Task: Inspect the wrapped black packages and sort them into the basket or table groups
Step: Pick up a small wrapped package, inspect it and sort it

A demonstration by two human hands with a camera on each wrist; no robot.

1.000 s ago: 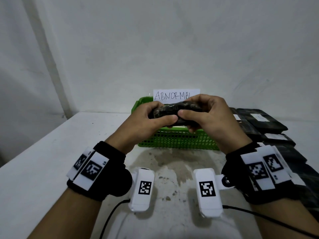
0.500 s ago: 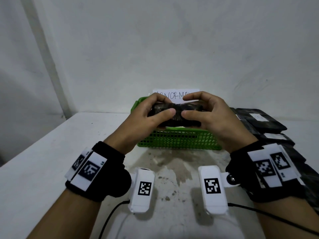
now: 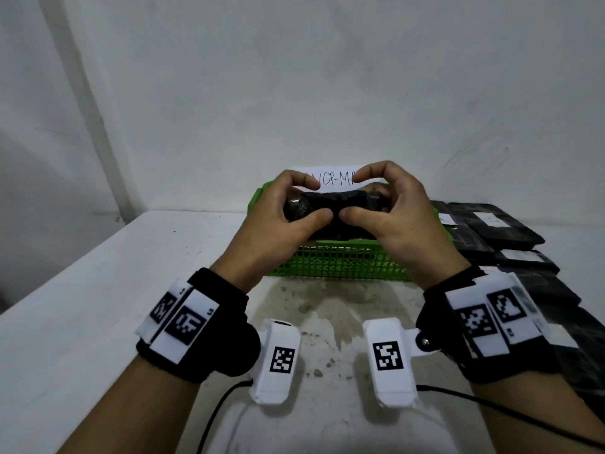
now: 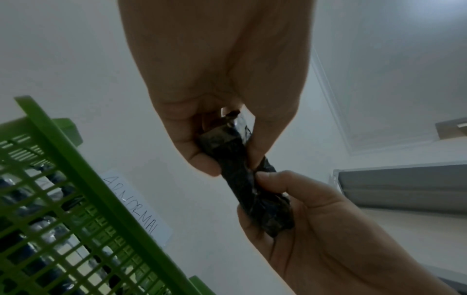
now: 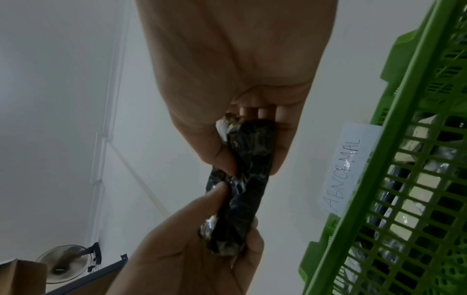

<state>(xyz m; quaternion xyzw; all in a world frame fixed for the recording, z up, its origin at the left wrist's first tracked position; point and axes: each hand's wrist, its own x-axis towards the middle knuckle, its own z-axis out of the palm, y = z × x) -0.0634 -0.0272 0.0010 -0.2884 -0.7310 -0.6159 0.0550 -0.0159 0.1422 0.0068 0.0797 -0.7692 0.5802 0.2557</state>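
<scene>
Package in hand: wrapped black package [image 3: 334,209], crinkled glossy film, held level in the air between your two hands, above the near rim of the basket.
Left hand: your left hand [image 3: 288,217] grasps the package's left end, thumb on the near face, fingers curled over the top edge; the left wrist view [image 4: 220,83] shows thumb and fingers pinching that end.
Right hand: your right hand [image 3: 396,217] grasps the right end the same way, thumb on the near face beside your left thumb, fingers arched over the top; the right wrist view [image 5: 235,79] shows the fingertips behind the package's end.
Basket: green lattice basket [image 3: 327,267], centre of the table toward the far wall; dark wrapped items show through its mesh in the wrist views, count not readable.
Label: white paper sign [image 3: 337,180] behind the basket, handwritten ABNORMAL, partly covered by your fingers in the head view.
Table group: black packages with white labels [image 3: 501,227], laid flat in overlapping rows to the right of the basket, running from far to near.
Surface: white table [image 3: 98,306], stained patch near the basket.
</scene>
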